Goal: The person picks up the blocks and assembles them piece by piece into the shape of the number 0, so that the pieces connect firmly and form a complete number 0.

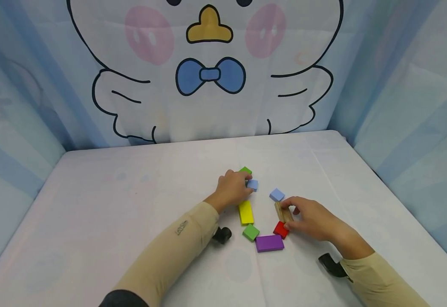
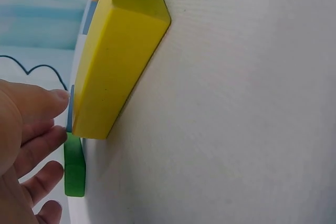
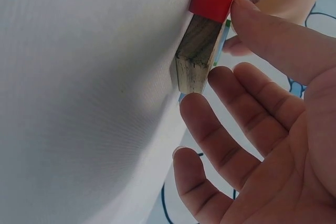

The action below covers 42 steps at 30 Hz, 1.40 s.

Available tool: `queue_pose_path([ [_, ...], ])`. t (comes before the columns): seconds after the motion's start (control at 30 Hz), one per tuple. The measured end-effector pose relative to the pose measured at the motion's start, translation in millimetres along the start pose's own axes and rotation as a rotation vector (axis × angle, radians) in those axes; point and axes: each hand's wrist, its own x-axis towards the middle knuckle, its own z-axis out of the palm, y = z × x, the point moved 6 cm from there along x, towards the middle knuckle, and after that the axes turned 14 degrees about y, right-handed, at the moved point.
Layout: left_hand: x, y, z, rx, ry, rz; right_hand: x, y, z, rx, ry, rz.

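In the head view my left hand [image 1: 232, 187] is at the far end of a loose ring of blocks, thumb and forefinger on either side of a small light blue block [image 1: 252, 185]. A green block [image 1: 246, 170] lies just beyond those fingers, and a yellow block [image 1: 246, 212] is nearer me. My right hand [image 1: 315, 219] pinches a wooden block [image 1: 284, 212] on the ring's right side. Its thumb tip lies right by the red block [image 1: 281, 230]. The right wrist view shows the wooden block [image 3: 197, 51] end-on, its other fingers loosely bent beside it.
Another light blue block [image 1: 277, 195] sits beyond the wooden one. A green block [image 1: 251, 233] and a purple block [image 1: 269, 243] make up the near side of the ring. The white-covered table [image 1: 93, 221] meets patterned curtains [image 1: 16, 106] at its back and sides.
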Motion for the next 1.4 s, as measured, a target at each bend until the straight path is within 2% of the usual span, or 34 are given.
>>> queue_pose_path([
  [0.47, 4.7, 5.0, 3.9, -0.019, -0.002, -0.008, 0.4, -0.8, -0.4, 0.000, 0.001, -0.004],
  [1.0, 6.0, 9.9, 6.6, -0.043, 0.042, 0.016, 1.6, 0.6, -1.0, -0.019, 0.016, -0.039],
  [1.17, 5.6, 8.0, 6.1, -0.037, 0.044, 0.001, 1.6, 0.0, -1.4, -0.019, 0.022, -0.045],
  [1.4, 2.9, 3.5, 0.3, -0.017, 0.045, 0.012, 1.4, -0.7, -0.9, -0.029, 0.016, -0.036],
])
